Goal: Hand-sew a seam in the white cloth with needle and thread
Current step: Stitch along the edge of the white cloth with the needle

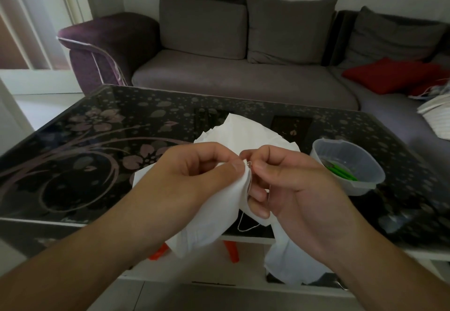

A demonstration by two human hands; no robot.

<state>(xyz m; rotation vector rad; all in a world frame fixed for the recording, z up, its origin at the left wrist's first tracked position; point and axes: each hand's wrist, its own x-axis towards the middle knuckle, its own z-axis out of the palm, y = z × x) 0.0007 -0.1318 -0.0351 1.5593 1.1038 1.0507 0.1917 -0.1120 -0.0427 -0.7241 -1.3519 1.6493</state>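
The white cloth [219, 203] is held up over the near edge of the table, its ends hanging below my hands. My left hand [194, 172] pinches a folded edge of it between thumb and fingers. Close beside it, my right hand [289, 181] pinches the small shiny needle [248, 163] at the cloth's edge with thumb and forefinger. A loop of white thread [244, 225] hangs under the cloth between my hands. Most of the needle is hidden by my fingertips.
A black glass table [97, 145] with a flower pattern lies in front of me. On its right stands a clear plastic bowl [350, 162] holding green items. A grey sofa [243, 79] with a red cushion [389, 74] is behind. Something orange [231, 249] sits under the table.
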